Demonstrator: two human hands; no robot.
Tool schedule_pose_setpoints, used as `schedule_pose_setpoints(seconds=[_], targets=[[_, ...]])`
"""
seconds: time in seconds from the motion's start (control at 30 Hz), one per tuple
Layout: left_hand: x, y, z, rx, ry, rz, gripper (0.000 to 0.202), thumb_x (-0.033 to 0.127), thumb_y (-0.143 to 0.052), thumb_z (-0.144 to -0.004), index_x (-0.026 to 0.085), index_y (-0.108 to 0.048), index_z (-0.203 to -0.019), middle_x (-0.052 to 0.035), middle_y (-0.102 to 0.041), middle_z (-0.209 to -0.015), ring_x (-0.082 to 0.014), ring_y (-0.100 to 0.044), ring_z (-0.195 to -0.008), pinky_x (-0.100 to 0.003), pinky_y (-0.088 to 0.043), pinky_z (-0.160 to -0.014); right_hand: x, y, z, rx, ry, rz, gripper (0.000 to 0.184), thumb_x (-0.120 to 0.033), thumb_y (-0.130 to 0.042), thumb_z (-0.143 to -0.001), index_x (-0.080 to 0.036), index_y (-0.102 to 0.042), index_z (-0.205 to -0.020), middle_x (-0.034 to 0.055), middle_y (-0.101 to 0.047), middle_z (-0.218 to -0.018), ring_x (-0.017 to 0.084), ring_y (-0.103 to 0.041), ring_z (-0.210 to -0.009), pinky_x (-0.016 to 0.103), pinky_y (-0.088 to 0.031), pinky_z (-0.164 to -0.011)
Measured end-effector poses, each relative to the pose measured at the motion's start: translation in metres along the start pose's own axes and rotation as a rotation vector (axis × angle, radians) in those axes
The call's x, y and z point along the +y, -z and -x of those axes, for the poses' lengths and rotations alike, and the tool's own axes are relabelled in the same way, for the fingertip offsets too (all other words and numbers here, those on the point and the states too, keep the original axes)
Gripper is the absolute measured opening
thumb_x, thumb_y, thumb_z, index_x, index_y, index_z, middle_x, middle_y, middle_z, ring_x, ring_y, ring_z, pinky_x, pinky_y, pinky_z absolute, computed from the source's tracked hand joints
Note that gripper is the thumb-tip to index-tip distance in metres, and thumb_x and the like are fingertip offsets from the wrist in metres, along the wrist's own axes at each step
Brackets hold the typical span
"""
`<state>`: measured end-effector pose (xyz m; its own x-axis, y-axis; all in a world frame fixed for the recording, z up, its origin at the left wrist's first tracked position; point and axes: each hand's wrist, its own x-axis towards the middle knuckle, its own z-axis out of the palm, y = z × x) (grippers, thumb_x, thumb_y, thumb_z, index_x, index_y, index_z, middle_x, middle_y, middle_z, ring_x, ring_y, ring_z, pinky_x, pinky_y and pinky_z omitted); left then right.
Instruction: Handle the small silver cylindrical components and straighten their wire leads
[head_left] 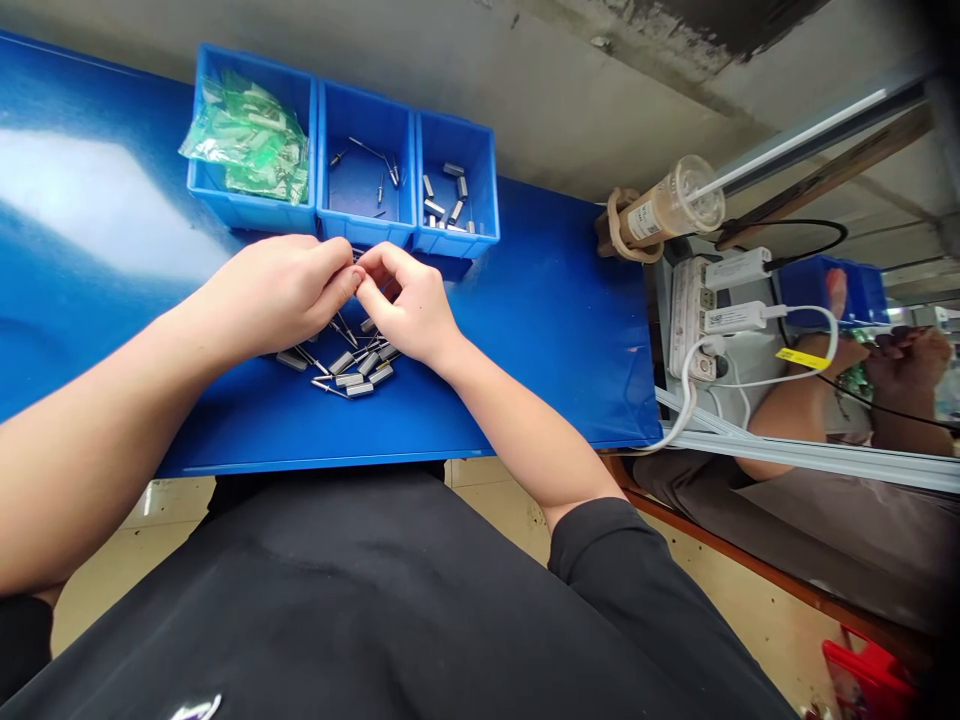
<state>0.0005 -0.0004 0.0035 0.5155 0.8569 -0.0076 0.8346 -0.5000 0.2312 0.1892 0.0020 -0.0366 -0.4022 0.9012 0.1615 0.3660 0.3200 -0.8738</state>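
On the blue desk (pixel 540 330), the loose pile of small metal parts (pixel 352 368) lay just under the hands and could have scattered at a careless wrist brush. The left hand (pixel 274 295) and right hand (pixel 409 305) met fingertip to fingertip, pinched shut; what they gripped was hidden.

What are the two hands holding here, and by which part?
Both the left hand and right hand pinch something tiny between their fingertips; it is hidden, so thing and grip point cannot be told.
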Motion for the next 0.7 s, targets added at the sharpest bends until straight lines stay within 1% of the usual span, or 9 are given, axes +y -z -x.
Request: schedule_pose_setpoints(seconds=[0.43,0.7], targets=[[-0.0027,-0.0015,-0.0013,0.016,-0.053,-0.047,0.04,0.039,-0.029,-0.111,0.017,-0.061,-0.101,-0.0134,-0.066,-0.09,-0.0263,-0.058,-0.08,-0.037,-0.038,-0.071,0.0001,0.0003,0.0003,-0.009,-0.001,0.023,0.02,-0.038,-0.05,-0.105,-0.021,-0.057,-0.098,0.0021,-0.07,-0.093,0.014,-0.062,-0.084,0.032,-0.059,-0.086],[-0.0006,0.0013,-0.0009,-0.02,-0.045,-0.052,0.043,0.038,-0.028,-0.11,0.014,-0.064,-0.105,-0.0155,-0.067,-0.093,-0.0281,-0.06,-0.085,-0.039,-0.041,-0.074,0.0004,0.001,0.0001,-0.013,0.0,0.032,0.02,-0.039,-0.05,-0.104,-0.021,-0.057,-0.097,0.002,-0.07,-0.091,0.015,-0.062,-0.083,0.032,-0.058,-0.085]])
